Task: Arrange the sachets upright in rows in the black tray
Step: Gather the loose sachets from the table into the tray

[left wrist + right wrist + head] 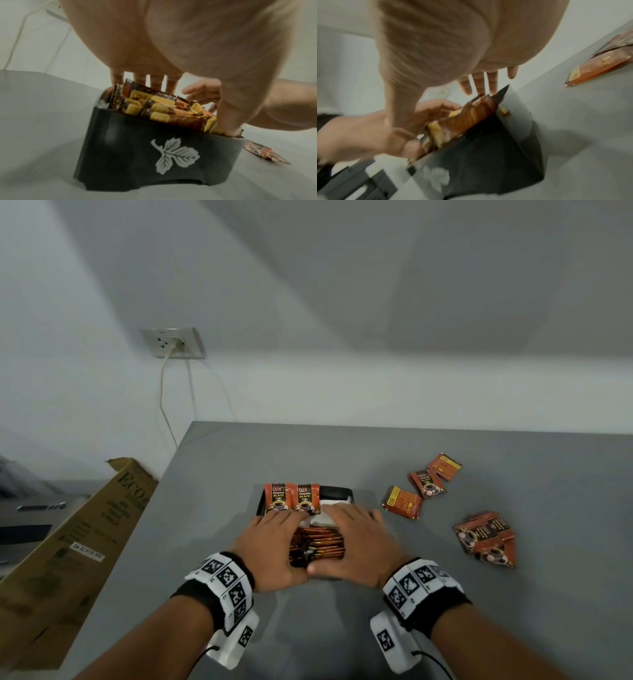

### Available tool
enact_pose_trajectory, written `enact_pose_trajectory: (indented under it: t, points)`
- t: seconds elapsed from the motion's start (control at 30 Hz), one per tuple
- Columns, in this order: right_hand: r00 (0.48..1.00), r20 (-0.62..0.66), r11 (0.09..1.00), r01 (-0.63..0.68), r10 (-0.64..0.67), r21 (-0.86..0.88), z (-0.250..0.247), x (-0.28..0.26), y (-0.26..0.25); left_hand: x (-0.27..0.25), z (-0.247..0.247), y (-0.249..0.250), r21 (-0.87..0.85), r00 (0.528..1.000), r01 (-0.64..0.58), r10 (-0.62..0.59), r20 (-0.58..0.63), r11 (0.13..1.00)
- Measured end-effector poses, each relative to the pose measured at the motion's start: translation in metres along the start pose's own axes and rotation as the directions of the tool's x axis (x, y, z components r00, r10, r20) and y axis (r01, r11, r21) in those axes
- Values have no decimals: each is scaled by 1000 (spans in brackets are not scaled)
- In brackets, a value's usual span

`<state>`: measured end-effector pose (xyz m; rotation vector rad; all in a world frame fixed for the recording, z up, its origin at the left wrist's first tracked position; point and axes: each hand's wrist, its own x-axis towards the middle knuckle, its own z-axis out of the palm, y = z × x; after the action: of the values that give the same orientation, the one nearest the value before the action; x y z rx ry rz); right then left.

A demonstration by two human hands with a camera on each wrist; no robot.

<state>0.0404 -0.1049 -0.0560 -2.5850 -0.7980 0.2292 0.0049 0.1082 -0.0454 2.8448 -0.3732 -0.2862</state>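
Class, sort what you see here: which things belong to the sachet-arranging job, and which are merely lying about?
Part of the job:
- black tray
- sachets in the tray
- loose sachets on the table
- left hand and right hand, both on the packed rows

Just lying about:
- cardboard box
- wall socket with its cable

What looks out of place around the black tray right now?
Loose sachets lie flat on the grey table, right of the black tray, not yet stood in rows. Something white shows inside the tray; what it is, I cannot tell.
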Motion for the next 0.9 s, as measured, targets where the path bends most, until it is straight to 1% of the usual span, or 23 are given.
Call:
enact_pose_trajectory:
  t: [0.07, 0.1, 0.13, 0.2, 0.27, 0.37, 0.4, 0.47, 0.5, 0.57, 0.63, 0.7, 0.8, 0.9]
  points:
    - [986, -100, 983, -121, 135, 136, -13, 2, 22, -1, -6, 4, -77, 999, -27, 23, -45, 997]
    - [962, -155, 967, -203, 226, 154, -18, 5, 38, 0, -10, 8, -115, 997, -42, 34, -73, 992]
    - [931, -189, 948, -294, 313, 123, -23, 7, 56, 2, -13, 13, -143, 994, -58, 43, -104, 988]
    - [884, -168, 896, -444, 436, -11, -27, 9, 88, 9, -19, 28, -172, 985, -79, 50, -168, 982]
    - [865, -122, 861, -498, 486, -100, -25, 9, 111, 19, -22, 48, -191, 973, -102, 58, -223, 976]
    - [868, -69, 862, -496, 492, -106, -23, 11, 129, 41, -22, 81, -177, 962, -117, 67, -264, 977]
    - [871, -56, 864, -491, 488, -108, -21, 14, 132, 49, -21, 91, -172, 963, -112, 65, -260, 979]
    - [858, -44, 852, -513, 511, -109, -18, 17, 134, 65, -18, 111, -174, 970, -99, 55, -238, 980]
    - [854, -47, 847, -521, 519, -107, -17, 18, 135, 73, -17, 121, -174, 972, -92, 51, -228, 980]
    - [865, -91, 859, -502, 494, -98, -13, 17, 138, 90, -13, 139, -178, 978, -79, 42, -205, 981]
    - [882, -131, 887, -460, 452, -38, -11, 13, 142, 108, -9, 155, -190, 987, -38, 7, -158, 981]
    - [888, -139, 898, -434, 439, 69, -10, 9, 146, 126, -2, 168, -196, 995, 47, -62, -73, 979]
    - [885, -63, 870, -437, 461, 227, -21, 0, 152, 148, 11, 183, -210, 988, 154, -154, 20, 965]
    - [882, -77, 856, -426, 465, 293, -44, -14, 168, 161, 30, 194, -190, 977, 210, -197, 82, 959]
